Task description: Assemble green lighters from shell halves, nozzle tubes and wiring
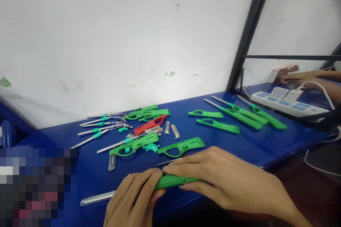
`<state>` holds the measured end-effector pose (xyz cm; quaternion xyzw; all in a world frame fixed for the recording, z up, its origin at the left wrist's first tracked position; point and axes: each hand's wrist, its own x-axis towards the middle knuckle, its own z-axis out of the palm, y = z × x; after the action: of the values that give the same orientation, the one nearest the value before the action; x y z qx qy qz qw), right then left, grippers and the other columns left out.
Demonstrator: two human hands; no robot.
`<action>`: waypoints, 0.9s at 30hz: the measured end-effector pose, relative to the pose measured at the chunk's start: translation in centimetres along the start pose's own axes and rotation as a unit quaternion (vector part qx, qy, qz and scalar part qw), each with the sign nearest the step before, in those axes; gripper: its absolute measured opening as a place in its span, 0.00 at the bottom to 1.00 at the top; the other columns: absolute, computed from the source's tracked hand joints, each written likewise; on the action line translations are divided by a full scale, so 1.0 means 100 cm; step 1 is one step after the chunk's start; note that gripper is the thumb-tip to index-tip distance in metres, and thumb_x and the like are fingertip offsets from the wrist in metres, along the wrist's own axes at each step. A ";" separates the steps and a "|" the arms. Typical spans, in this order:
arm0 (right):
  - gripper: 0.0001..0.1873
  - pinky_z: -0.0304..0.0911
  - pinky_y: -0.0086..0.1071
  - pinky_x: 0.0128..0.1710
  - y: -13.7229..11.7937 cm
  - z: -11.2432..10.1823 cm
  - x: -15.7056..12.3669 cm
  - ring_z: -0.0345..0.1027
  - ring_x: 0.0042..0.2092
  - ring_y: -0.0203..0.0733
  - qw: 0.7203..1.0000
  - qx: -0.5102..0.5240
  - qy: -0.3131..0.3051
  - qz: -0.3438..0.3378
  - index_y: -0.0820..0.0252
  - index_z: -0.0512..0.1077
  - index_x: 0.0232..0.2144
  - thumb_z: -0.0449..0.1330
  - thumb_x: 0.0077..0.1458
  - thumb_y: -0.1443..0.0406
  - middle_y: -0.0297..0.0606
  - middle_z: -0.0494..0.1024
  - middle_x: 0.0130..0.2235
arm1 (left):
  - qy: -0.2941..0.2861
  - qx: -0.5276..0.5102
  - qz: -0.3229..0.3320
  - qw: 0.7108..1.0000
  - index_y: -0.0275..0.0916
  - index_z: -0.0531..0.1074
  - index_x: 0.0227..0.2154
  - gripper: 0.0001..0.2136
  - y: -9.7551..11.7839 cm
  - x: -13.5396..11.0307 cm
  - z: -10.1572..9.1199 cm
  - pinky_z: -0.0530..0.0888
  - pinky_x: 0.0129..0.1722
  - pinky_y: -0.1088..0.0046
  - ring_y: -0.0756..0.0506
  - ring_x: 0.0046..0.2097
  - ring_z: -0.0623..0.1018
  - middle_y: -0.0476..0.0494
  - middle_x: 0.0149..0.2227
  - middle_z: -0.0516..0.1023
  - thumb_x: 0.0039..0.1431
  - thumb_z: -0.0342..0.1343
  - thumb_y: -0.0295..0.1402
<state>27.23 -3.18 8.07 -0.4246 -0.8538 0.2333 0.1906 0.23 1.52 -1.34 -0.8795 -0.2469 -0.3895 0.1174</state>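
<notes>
Both my hands hold one green lighter [170,181] with a long metal tube [97,198] that sticks out to the left, low over the blue table [253,145]. My left hand [135,198] grips its left part with curled fingers. My right hand [221,177] lies over its right part, fingers pressed along the green body. Just beyond my hands lie open green shell halves [181,146] and a half-built green lighter [133,144].
Loose parts cover the table's middle: metal tubes with teal collars [101,125], a red shell [150,125], small clear tanks [175,131]. Finished green lighters [247,115] lie at the right. Another person's hands [314,79] rest by a white power strip [287,101]. A white wall stands behind.
</notes>
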 end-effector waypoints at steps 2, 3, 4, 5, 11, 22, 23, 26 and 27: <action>0.26 0.66 0.34 0.58 -0.001 -0.001 0.000 0.74 0.64 0.44 1.000 0.000 0.010 -0.009 0.29 0.66 0.69 0.59 0.74 0.59 0.21 0.75 0.67 | 0.006 0.011 0.003 1.000 0.39 0.76 0.57 0.13 0.002 0.001 0.000 0.78 0.48 0.70 0.45 0.46 0.83 0.43 0.48 0.85 0.74 0.58 0.28; 0.27 0.66 0.33 0.58 -0.001 -0.001 0.000 0.74 0.63 0.43 1.000 0.003 0.013 -0.012 0.29 0.65 0.70 0.59 0.74 0.60 0.22 0.76 0.67 | 0.015 0.017 0.004 1.000 0.40 0.76 0.57 0.13 0.003 0.002 0.000 0.78 0.48 0.69 0.45 0.45 0.82 0.44 0.47 0.85 0.73 0.59 0.27; 0.29 0.66 0.33 0.58 -0.002 -0.001 0.000 0.75 0.62 0.42 1.000 0.008 0.013 -0.016 0.30 0.64 0.70 0.60 0.73 0.62 0.22 0.77 0.66 | 0.026 0.022 -0.001 0.999 0.41 0.76 0.57 0.14 0.004 0.002 0.000 0.77 0.49 0.68 0.44 0.46 0.82 0.45 0.47 0.86 0.72 0.59 0.26; 0.31 0.66 0.32 0.57 -0.003 -0.002 0.000 0.76 0.61 0.41 1.000 0.015 0.011 -0.019 0.30 0.63 0.71 0.60 0.73 0.64 0.22 0.78 0.65 | 0.038 0.025 -0.013 0.999 0.41 0.76 0.57 0.15 0.005 0.003 -0.001 0.76 0.50 0.66 0.44 0.47 0.82 0.45 0.47 0.86 0.71 0.60 0.25; 0.36 0.65 0.31 0.63 -0.004 -0.014 -0.009 0.75 0.62 0.39 0.996 0.076 0.007 -0.043 0.36 0.66 0.70 0.59 0.66 0.73 0.24 0.78 0.65 | 0.045 0.016 -0.024 0.999 0.41 0.76 0.58 0.17 0.005 0.006 -0.006 0.73 0.52 0.63 0.43 0.48 0.81 0.44 0.48 0.85 0.71 0.58 0.22; 0.41 0.62 0.38 0.66 0.017 -0.005 -0.006 0.74 0.62 0.47 0.971 0.210 -0.058 -0.097 0.56 0.73 0.65 0.57 0.47 0.75 0.40 0.78 0.62 | 0.032 0.059 0.003 0.998 0.51 0.76 0.59 0.16 0.002 0.008 -0.006 0.78 0.56 0.59 0.40 0.55 0.84 0.48 0.53 0.86 0.72 0.58 0.28; 0.42 0.66 0.38 0.64 0.019 0.004 -0.015 0.75 0.61 0.48 0.975 0.209 -0.027 -0.072 0.51 0.73 0.64 0.57 0.47 0.76 0.38 0.78 0.62 | 0.041 0.063 -0.007 0.997 0.51 0.76 0.59 0.17 0.005 0.009 -0.005 0.78 0.57 0.57 0.39 0.57 0.82 0.47 0.55 0.84 0.71 0.58 0.28; 0.38 0.76 0.36 0.43 0.033 0.034 -0.045 0.80 0.49 0.50 0.945 0.303 0.115 0.040 0.36 0.69 0.64 0.63 0.54 0.70 0.36 0.77 0.63 | 0.092 0.040 -0.078 0.992 0.50 0.75 0.59 0.18 0.018 0.011 -0.004 0.77 0.60 0.53 0.37 0.63 0.77 0.44 0.59 0.80 0.71 0.56 0.26; 0.35 0.75 0.35 0.36 0.038 0.042 -0.053 0.81 0.42 0.49 0.917 0.354 0.172 0.067 0.36 0.69 0.63 0.66 0.55 0.66 0.38 0.77 0.63 | 0.102 0.023 -0.109 0.989 0.49 0.74 0.59 0.18 0.021 0.012 -0.004 0.76 0.60 0.54 0.38 0.63 0.77 0.43 0.59 0.79 0.72 0.54 0.25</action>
<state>30.43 -6.47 1.86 -0.4191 -0.6387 0.4561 0.4565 1.77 -0.01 -0.24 -0.8003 -0.3367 -0.4817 0.1192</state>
